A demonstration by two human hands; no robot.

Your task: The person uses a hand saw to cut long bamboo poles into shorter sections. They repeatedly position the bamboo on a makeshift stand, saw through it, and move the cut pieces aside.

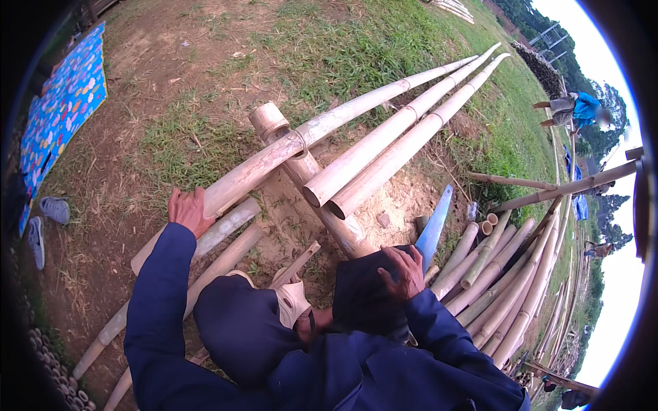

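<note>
My left hand (pixel 190 212) grips a long pale bamboo pole (pixel 257 164) near its close end. That pole lies across a thicker bamboo crosspiece (pixel 301 171), which has holes cut in it. Two more bamboo poles (pixel 391 133) rest beside it on the same support, their hollow cut ends toward me. My right hand (pixel 406 271) lies on my dark-trousered knee, its fingers apart. Just beyond it a handsaw's bluish blade (pixel 436 222) points upward; the saw's handle is hidden from view. A light-coloured shoe (pixel 291 301) shows between my legs, beside a short bamboo piece (pixel 296 264).
Several cut bamboo lengths (pixel 500 264) are piled on my right. More poles (pixel 223 264) lie at my left under the held one. A blue patterned sheet (pixel 65 109) and grey shoes (pixel 55 209) are at far left. A person in blue (pixel 585 108) is in the distance.
</note>
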